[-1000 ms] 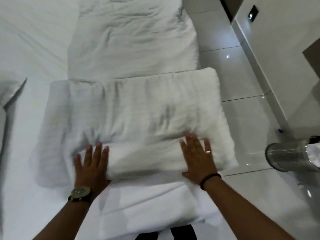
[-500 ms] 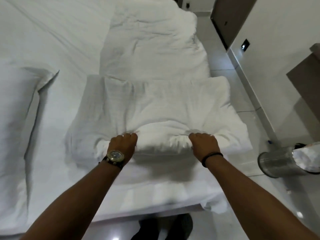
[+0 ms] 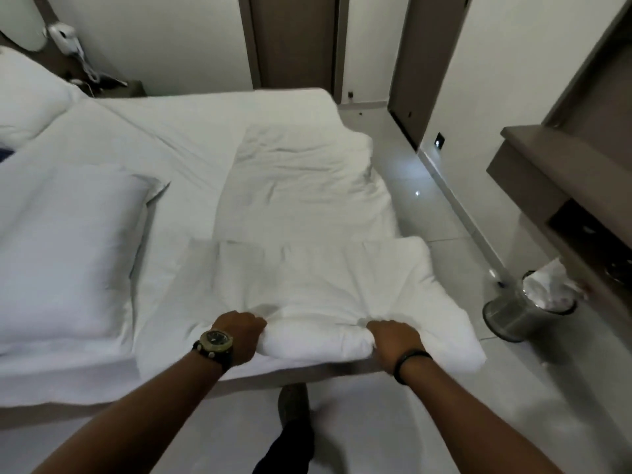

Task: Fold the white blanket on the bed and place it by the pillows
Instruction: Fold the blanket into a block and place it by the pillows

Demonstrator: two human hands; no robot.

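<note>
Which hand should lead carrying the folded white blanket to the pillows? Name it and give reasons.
Left. The left hand grips the folded white blanket on the side next to the large white pillow. The right hand holds the end near the bed's floor-side edge, farther away.

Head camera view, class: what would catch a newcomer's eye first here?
Two bare hands, the left hand and right hand, grip the rolled near edge of the white blanket at the bed's near side. A large pillow lies left of it, and a metal bin stands on the floor to the right.
</note>
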